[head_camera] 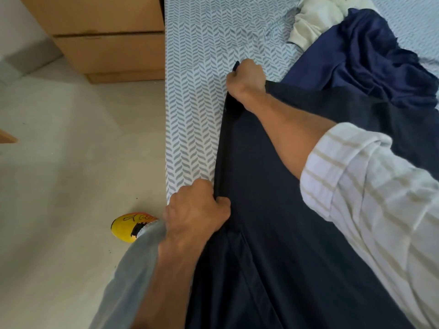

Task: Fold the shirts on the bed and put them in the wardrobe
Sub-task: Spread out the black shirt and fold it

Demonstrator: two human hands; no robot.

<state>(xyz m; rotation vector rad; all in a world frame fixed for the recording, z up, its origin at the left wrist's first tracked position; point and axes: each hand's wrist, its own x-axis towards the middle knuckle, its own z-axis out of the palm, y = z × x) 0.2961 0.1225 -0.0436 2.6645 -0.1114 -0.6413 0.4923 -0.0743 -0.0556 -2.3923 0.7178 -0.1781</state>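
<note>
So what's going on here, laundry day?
Pretty much. A person is folding a dark shirt on the bed. The left hand grips its near edge and the right hand grips the far end. A blue shirt and a white one lie crumpled further back, not yet folded.

Both arms reach out. The left hand (197,210) is curled tight, thumb pressed against its fingers. The right hand (247,79) is a closed fist farther away.
</note>
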